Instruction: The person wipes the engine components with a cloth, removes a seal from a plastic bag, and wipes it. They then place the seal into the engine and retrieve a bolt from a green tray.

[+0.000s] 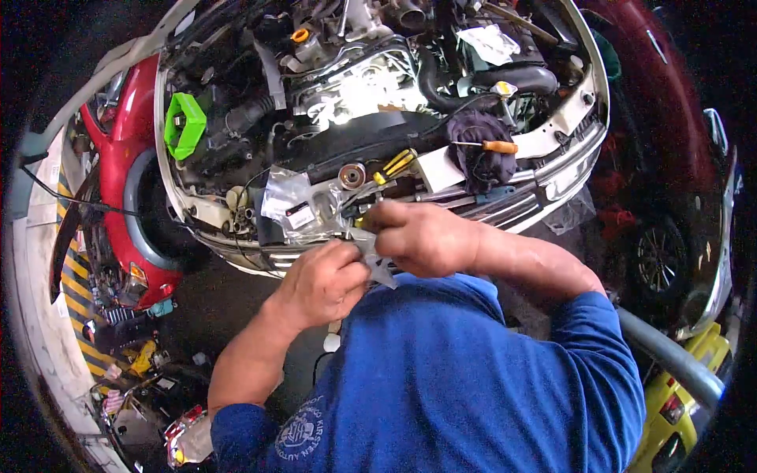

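Just in front of my chest, my left hand (326,282) and my right hand (423,236) are close together, fingers closed. A small clear plastic bag (380,270) is pinched between them; what it contains, if anything, I cannot make out. Beyond my fingers, on the car's front edge, lies a clear plastic packet (285,195) with a dark-and-white label (300,216). To its right sits a round metal part (352,175) with a brownish centre. A yellow-and-black-handled screwdriver (397,165) rests beside that part.
The open engine bay (363,87) of a white car spans the front. An orange-handled screwdriver (498,147) lies on a dark rag (479,169) at the right. A bright green tray (184,126) stands at the left. A red car (134,197) is parked farther left.
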Tool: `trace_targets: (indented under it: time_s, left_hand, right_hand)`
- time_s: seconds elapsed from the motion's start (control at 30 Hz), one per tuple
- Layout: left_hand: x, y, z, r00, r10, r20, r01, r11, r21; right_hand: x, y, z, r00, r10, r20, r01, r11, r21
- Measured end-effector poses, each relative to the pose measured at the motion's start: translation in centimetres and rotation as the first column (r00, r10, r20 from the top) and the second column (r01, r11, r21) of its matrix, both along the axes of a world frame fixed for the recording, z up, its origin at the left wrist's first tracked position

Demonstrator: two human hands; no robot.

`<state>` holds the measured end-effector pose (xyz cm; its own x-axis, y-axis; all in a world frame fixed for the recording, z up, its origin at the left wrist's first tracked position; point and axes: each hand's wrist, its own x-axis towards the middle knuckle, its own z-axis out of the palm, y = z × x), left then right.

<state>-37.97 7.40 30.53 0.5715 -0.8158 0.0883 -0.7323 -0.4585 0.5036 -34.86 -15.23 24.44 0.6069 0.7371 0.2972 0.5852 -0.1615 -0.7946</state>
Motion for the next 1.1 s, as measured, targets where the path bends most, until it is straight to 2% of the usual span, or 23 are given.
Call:
trace_targets:
  time_s: [0.07, 0.13, 0.2, 0.23, 0.27, 0.33, 0.37, 0.4, 0.43, 0.47, 0.5, 0.53, 0.57, 0.6, 0.63, 0.67, 0.73, 0.77, 0.83, 0.97, 1.0, 1.03, 1.1]
  left_hand:
    - [0.0, 0.4, -0.6, 0.998, 0.059, 0.038, -0.059, 0.998, -0.001]
    - [-0.1, 0.2, -0.9, 0.996, 0.031, 0.084, -0.030, 0.999, -0.012]
    - [-0.4, 0.5, -1.7, 0.984, 0.005, 0.176, 0.000, 1.000, -0.027]
    - [-0.7, 1.0, -2.2, 0.985, -0.006, 0.170, 0.003, 1.000, 0.020]
    - [-0.7, 1.4, -2.9, 0.985, -0.009, 0.172, 0.007, 1.000, 0.013]
    - [-0.9, 1.7, -4.1, 0.964, 0.164, 0.210, -0.105, 0.959, -0.265]
    - [-1.2, 2.0, -4.1, 0.950, 0.290, 0.121, -0.231, 0.906, -0.356]
    - [-1.7, 2.5, -4.7, 0.949, 0.292, 0.119, -0.232, 0.902, -0.364]
    - [-2.1, 3.1, -5.9, 0.848, 0.281, -0.449, -0.486, 0.748, -0.451]
    - [-2.3, 3.8, -7.3, 0.495, 0.091, -0.864, -0.727, 0.587, -0.355]
    - [-2.2, 4.9, -8.4, 0.282, -0.151, -0.947, -0.761, 0.566, -0.317]
    - [-2.4, 5.7, -9.3, 0.282, -0.159, -0.946, -0.759, 0.566, -0.321]
    - [-2.4, 6.0, -9.2, 0.373, -0.037, -0.927, -0.692, 0.655, -0.304]
    - [-2.4, 6.3, -9.2, 0.466, 0.073, -0.882, -0.623, 0.735, -0.268]
    - [-2.8, 6.1, -9.1, 0.425, 0.105, -0.899, -0.713, 0.651, -0.261]
    - [-2.8, 6.6, -9.6, 0.421, 0.094, -0.902, -0.711, 0.651, -0.264]
    - [-2.9, 7.9, -10.9, 0.601, 0.176, -0.779, -0.625, 0.711, -0.322]
    - [-3.0, 8.4, -11.4, 0.600, 0.165, -0.783, -0.621, 0.712, -0.326]
    - [-3.2, 9.2, -12.1, 0.712, 0.222, -0.666, -0.549, 0.767, -0.331]
    - [-3.0, 9.4, -12.3, 0.625, 0.126, -0.770, -0.596, 0.714, -0.367]
    - [-2.9, 9.5, -12.2, 0.542, 0.108, -0.834, -0.678, 0.643, -0.357]
    - [-2.9, 9.7, -12.2, 0.452, 0.081, -0.889, -0.755, 0.566, -0.332]
    - [-2.6, 11.0, -14.4, 0.459, 0.125, -0.879, -0.743, 0.597, -0.303]
  right_hand:
    - [-0.8, 0.8, -0.1, 0.977, 0.034, 0.209, -0.034, 0.999, -0.002]
    - [-1.4, 1.3, -0.1, 0.981, 0.021, 0.191, -0.004, 0.996, -0.089]
    - [-1.5, 2.0, 0.3, 0.979, 0.018, -0.205, -0.107, 0.896, -0.432]
    - [-1.9, 2.4, 0.3, 0.979, 0.013, -0.202, -0.102, 0.893, -0.439]
    - [-2.4, 2.7, -0.1, 0.963, -0.086, -0.254, -0.011, 0.933, -0.358]
    - [-3.2, 3.3, -1.0, 0.891, -0.260, -0.373, 0.192, 0.959, -0.209]
    - [-3.3, 3.5, -1.1, 0.845, -0.280, -0.455, 0.251, 0.960, -0.123]
    - [-3.5, 3.5, -0.4, 0.745, -0.300, -0.597, 0.260, 0.953, -0.154]
    - [-3.9, 3.8, -1.0, 0.675, -0.255, -0.692, 0.298, 0.953, -0.060]
    - [-4.4, 4.2, -2.0, 0.601, -0.196, -0.775, 0.345, 0.938, 0.030]
    - [-4.7, 4.6, -3.3, 0.601, -0.202, -0.774, 0.347, 0.938, 0.025]
    - [-5.0, 5.0, -4.6, 0.699, -0.163, -0.696, 0.316, 0.944, 0.097]
    - [-5.0, 5.5, -4.6, 0.786, -0.128, -0.605, 0.279, 0.947, 0.162]
    - [-5.2, 5.8, -4.4, 0.783, -0.139, -0.606, 0.286, 0.946, 0.153]
    - [-5.4, 6.0, -4.1, 0.810, -0.204, -0.550, 0.275, 0.960, 0.049]
    - [-5.6, 6.4, -3.8, 0.835, -0.259, -0.485, 0.265, 0.963, -0.056]
    - [-6.1, 7.6, -3.5, 0.804, -0.310, -0.508, 0.305, 0.947, -0.095]
    - [-6.3, 8.2, -3.3, 0.802, -0.355, -0.480, 0.332, 0.934, -0.135]
    - [-6.5, 9.4, -3.6, 0.848, -0.406, -0.340, 0.350, 0.912, -0.214]
    - [-7.1, 10.8, -3.7, 0.841, -0.426, -0.333, 0.405, 0.904, -0.135]
    - [-7.2, 10.8, -3.8, 0.836, -0.436, -0.332, 0.413, 0.900, -0.141]
    - [-7.4, 10.8, -3.8, 0.707, -0.459, -0.538, 0.497, 0.864, -0.084]
    - [-7.2, 10.7, -3.2, 0.376, -0.374, -0.848, 0.641, 0.766, -0.054]
